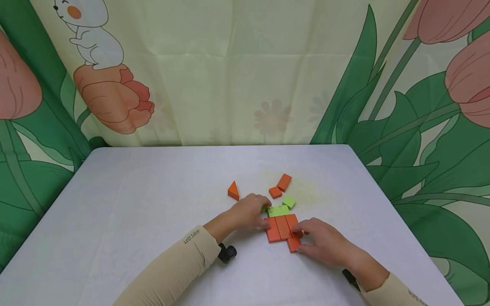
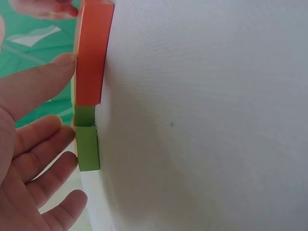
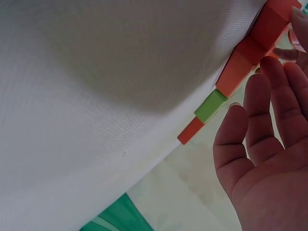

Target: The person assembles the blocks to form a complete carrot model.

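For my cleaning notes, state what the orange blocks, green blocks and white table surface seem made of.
Orange blocks: probably painted wood, possibly plastic; smooth, even colour, crisp edges.
Green blocks: likely the same, with similarly flat, satin-looking faces.
White table surface: apparently matt woven cloth, from its fine weave.

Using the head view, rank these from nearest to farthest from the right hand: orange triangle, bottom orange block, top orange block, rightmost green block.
1. Bottom orange block: by the thumb of the right hand.
2. Rightmost green block: ahead and to its left.
3. Top orange block: beyond the green one.
4. Orange triangle: farthest left.
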Motion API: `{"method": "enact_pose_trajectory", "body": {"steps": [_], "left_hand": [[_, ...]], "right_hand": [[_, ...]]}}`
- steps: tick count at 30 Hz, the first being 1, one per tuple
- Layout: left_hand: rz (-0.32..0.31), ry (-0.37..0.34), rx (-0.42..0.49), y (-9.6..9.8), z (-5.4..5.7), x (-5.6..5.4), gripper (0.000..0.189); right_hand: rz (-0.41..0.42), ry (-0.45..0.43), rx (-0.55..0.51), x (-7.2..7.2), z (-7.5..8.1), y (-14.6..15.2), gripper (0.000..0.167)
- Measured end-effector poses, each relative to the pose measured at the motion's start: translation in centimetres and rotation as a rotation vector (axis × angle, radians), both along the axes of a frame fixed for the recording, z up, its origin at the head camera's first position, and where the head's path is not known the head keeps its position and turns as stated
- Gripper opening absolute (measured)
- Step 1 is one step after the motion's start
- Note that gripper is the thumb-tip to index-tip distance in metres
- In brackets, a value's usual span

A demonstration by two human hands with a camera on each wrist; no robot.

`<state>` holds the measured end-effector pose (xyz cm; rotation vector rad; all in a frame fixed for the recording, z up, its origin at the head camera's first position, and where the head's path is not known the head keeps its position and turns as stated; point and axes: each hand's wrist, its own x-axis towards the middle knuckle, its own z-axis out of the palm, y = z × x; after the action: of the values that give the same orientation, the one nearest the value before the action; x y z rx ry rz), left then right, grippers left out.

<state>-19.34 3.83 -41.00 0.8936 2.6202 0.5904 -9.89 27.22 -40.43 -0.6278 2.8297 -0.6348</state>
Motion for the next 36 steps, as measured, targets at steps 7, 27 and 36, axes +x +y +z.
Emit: {"method": "enact_pose_trajectory", "body": {"steps": [7, 27, 36], "left_hand": [[-0.003, 0.002, 0.004, -0.1, 0.0, 0.0, 0.057], [0.009, -0.004, 0.000, -0.2, -0.4, -0.1, 0.057], [-0.010, 0.019, 0.002, -0.2, -0.6, -0.3, 0.057]], "right_hand": [[-0.008, -0.013, 0.009, -0.1, 0.1, -0.1, 0.041], [-0.146, -0.023, -0.036, -4.9, 1.5, 0.7, 0.045], [-0.126, -0.042, -0.009, -10.0, 1.2, -0.1, 0.044]]}}
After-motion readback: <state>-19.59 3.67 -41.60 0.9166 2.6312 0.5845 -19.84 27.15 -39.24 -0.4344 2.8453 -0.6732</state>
